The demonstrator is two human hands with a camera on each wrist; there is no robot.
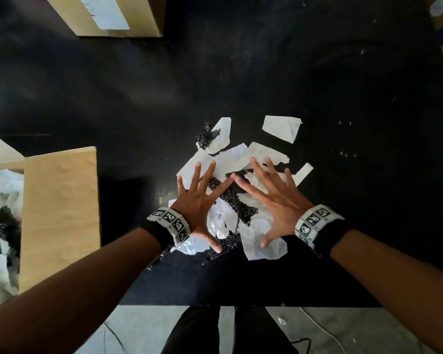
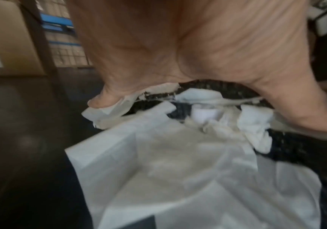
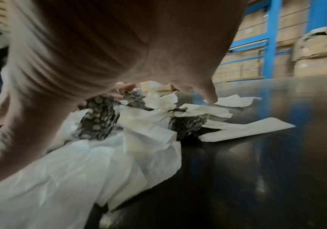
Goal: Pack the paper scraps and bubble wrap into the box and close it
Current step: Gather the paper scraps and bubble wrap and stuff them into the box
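Note:
A heap of white paper scraps (image 1: pixel 265 241) and dark bubble wrap (image 1: pixel 232 198) lies on the black table (image 1: pixel 343 123) in front of me. My left hand (image 1: pixel 200 198) and right hand (image 1: pixel 274 195) are spread flat over the heap, fingers straight and fanned, index fingertips almost meeting. Loose scraps lie beyond the fingers, one (image 1: pixel 281 129) apart at the far right. In the left wrist view the palm (image 2: pixel 178 46) hovers on the paper (image 2: pixel 158 170). In the right wrist view the bubble wrap (image 3: pixel 98 122) shows beneath the palm. The open cardboard box (image 1: pixel 59 215) stands at the left, with paper and bubble wrap inside.
A second cardboard box (image 1: pixel 108 14) with a white label sits at the table's far edge. The table's near edge (image 1: pixel 241 305) runs just in front of my legs. Shelving with stacked cartons (image 3: pixel 315 51) fills the background in the right wrist view.

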